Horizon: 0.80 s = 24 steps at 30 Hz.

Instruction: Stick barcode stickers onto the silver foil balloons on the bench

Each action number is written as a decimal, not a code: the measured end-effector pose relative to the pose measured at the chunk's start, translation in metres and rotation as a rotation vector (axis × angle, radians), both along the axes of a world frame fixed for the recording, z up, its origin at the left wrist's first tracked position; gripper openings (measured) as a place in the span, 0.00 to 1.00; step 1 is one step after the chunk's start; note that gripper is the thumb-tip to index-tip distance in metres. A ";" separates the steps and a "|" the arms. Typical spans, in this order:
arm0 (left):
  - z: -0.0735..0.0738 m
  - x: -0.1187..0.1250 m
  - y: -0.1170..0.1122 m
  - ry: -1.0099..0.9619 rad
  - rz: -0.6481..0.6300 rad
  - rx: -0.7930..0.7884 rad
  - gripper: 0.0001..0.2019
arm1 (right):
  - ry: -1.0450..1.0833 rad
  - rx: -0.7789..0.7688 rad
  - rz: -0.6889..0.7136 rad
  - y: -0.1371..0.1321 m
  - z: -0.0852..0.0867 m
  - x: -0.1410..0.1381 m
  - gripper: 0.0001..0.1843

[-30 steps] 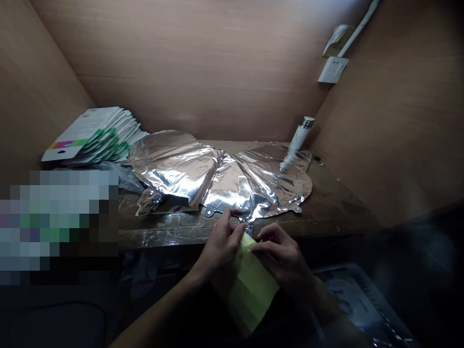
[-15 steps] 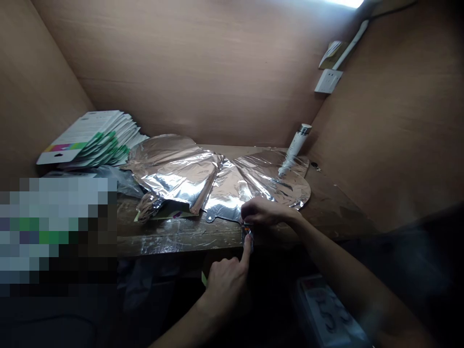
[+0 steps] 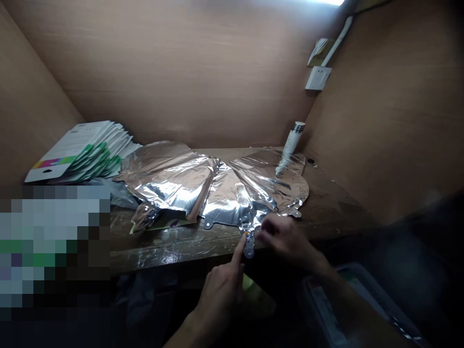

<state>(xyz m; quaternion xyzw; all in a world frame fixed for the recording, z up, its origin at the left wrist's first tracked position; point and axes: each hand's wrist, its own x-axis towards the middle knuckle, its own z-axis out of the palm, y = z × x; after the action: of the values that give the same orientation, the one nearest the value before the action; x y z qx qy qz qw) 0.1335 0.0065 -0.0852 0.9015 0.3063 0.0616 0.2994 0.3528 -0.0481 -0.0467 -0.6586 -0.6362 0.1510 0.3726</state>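
A flat foil balloon (image 3: 224, 188), shiny and copper-silver, lies spread over the bench, its tail tab (image 3: 249, 249) reaching the front edge. A small orange-yellow mark shows on that tab. My left hand (image 3: 223, 285) stretches its index finger to the tab's left side; its other fingers are curled and partly hidden. Right of the tab, my right hand (image 3: 286, 237) is blurred, with thumb and fingers drawn together. Whatever it may hold is too small to make out. A white cylinder with a silver top (image 3: 291, 145) leans over the balloon's right part.
At the left is a fanned stack of printed cards (image 3: 87, 152), with clear plastic (image 3: 116, 191) in front. A crumpled foil bundle (image 3: 145, 217) lies near the bench edge (image 3: 152, 258). A wall socket (image 3: 319, 78) is at the right. Below stands a clear bin (image 3: 348, 295).
My right hand has moved right, off the tail tab, which now shows in full. My left index finger has shifted from on the tab to its left side. The view has tilted slightly.
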 end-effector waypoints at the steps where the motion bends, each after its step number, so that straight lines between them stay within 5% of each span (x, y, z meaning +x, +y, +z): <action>1: 0.004 -0.003 0.000 -0.130 0.015 -0.072 0.32 | 0.171 -0.057 0.105 -0.021 -0.006 -0.009 0.17; 3: 0.016 -0.003 0.004 -0.316 0.003 -0.177 0.29 | 0.390 -0.236 0.207 -0.059 -0.016 -0.022 0.19; 6: 0.039 0.023 0.022 -0.392 -0.084 -0.210 0.19 | 0.508 -0.333 0.125 -0.097 -0.025 -0.022 0.11; 11: 0.063 0.147 0.066 -0.432 -0.155 0.057 0.13 | 0.491 -0.353 0.148 -0.117 -0.032 -0.006 0.10; 16: 0.051 0.251 0.102 0.005 -0.298 0.189 0.14 | 0.431 -0.277 0.163 -0.128 -0.039 0.000 0.06; 21: 0.040 0.261 0.125 0.080 -0.330 0.142 0.10 | 0.438 -0.132 0.036 -0.141 -0.027 0.039 0.04; 24: 0.041 0.253 0.131 0.081 -0.330 0.069 0.14 | 0.336 0.083 0.064 -0.122 -0.015 0.071 0.03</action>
<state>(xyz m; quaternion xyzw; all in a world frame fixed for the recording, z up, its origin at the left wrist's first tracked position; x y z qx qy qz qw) 0.3866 0.1380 -0.0443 0.9510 0.1638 -0.0145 0.2617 0.4235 -0.1704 -0.0615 -0.5875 -0.5913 0.2444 0.4955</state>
